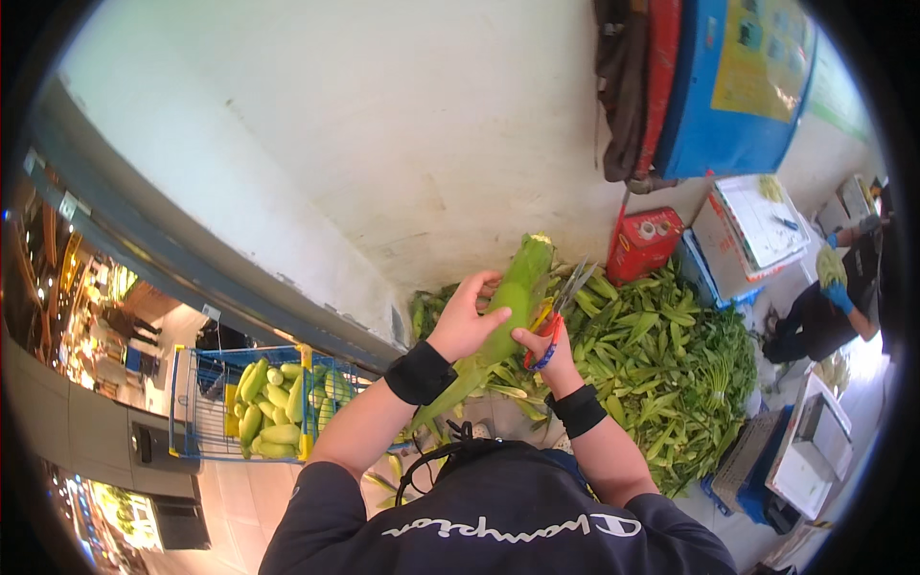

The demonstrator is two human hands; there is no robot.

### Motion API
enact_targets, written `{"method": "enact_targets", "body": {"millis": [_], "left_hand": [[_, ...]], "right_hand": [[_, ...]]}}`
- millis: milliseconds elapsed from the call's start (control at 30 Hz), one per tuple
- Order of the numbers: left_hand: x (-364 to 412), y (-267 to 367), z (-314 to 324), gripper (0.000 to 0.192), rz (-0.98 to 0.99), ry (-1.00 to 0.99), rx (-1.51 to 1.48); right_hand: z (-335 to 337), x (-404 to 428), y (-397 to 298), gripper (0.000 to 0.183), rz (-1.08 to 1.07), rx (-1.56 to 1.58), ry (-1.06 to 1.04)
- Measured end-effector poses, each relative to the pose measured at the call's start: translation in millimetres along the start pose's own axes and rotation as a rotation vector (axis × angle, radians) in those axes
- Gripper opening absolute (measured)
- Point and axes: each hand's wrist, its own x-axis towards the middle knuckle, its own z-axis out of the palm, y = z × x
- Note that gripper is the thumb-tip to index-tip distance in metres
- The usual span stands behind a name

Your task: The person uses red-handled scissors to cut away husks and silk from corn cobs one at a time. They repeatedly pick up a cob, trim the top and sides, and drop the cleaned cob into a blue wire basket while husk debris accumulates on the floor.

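An ear of corn [519,287] in green husk is tilted in front of me, its cut end up and a loose husk leaf hanging below. My left hand [468,318] grips it from the left side, thumb across the husk. My right hand [552,353] holds scissors [575,284] with red and yellow handles, their blades pointing up and away beside the ear. The right thumb reaches to the husk. Black bands circle both wrists. Beneath the hands spreads a large heap of stripped green husks [647,359].
To the left stands a blue wire cart [205,406] with several ears of corn [269,410]. A white wall [345,129] rises ahead. At right are a red bin [645,243], a white foam box [747,230], crates [747,453], and another person [826,302] in blue gloves holding a vegetable.
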Motion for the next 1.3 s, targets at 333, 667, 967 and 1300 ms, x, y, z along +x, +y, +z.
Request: {"method": "enact_targets", "body": {"millis": [333, 667, 967, 1300], "left_hand": [[-33.9, -50.9, -91.7, 0.059, -0.012, 0.081, 0.118], [-58.2, -94.3, -110.5, 0.113, 0.003, 0.085, -0.044], [-35.1, -89.2, -100.8, 0.071, -0.124, -0.022, -0.361], [13.9, -57.4, -38.8, 0.046, -0.133, -0.191, 0.005]], "right_hand": [[85.2, 18.2, 65.7, 0.052, 0.05, -0.072, 0.079], [96.2, 28.4, 90.7, 0.013, -0.197, -0.298, 0.138], [45.8, 50.2, 91.1, 0.06, 0.041, 0.119, -0.05], [5.0, 20.6, 38.5, 0.043, -0.005, 0.356, 0.138]]}}
